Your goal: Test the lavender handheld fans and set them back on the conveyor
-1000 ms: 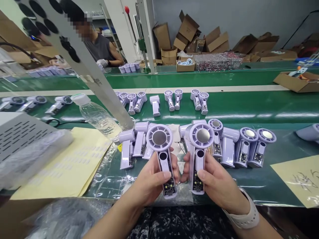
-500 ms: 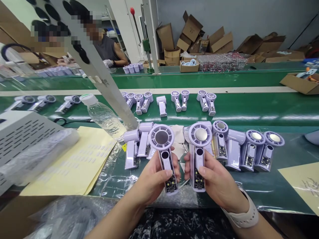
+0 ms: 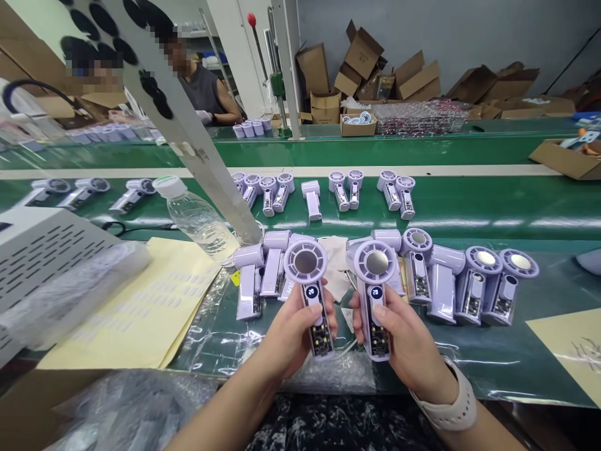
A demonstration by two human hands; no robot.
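My left hand [image 3: 298, 322] is closed round a lilac handheld fan [image 3: 306, 263], its thumb on the light button strip below the round display. A second lilac handheld fan [image 3: 375, 262] is gripped in my right hand [image 3: 406, 326], the thumb lying on the same strip. Both fans stand upright side by side, heads up, and both displays are lit with what looks like "20". Bare circuit boards show along their open handles. Behind them on the bench lie more lilac fans [image 3: 444, 282], several to the right and a few at the left [image 3: 248, 282].
A green conveyor [image 3: 460, 207] carries several more fans. To the left are a slanted metal post [image 3: 201, 156], a water bottle [image 3: 200, 219], yellow sheets [image 3: 141, 300] with small labels and a grey vented box [image 3: 47, 244]. Across the line sits a person [image 3: 211, 94]; cartons [image 3: 361, 56] are piled behind.
The displays on both held fans have gone from dark to lit. My left thumb has shifted up onto the button strip. The fans on the conveyor have moved slightly to the right.
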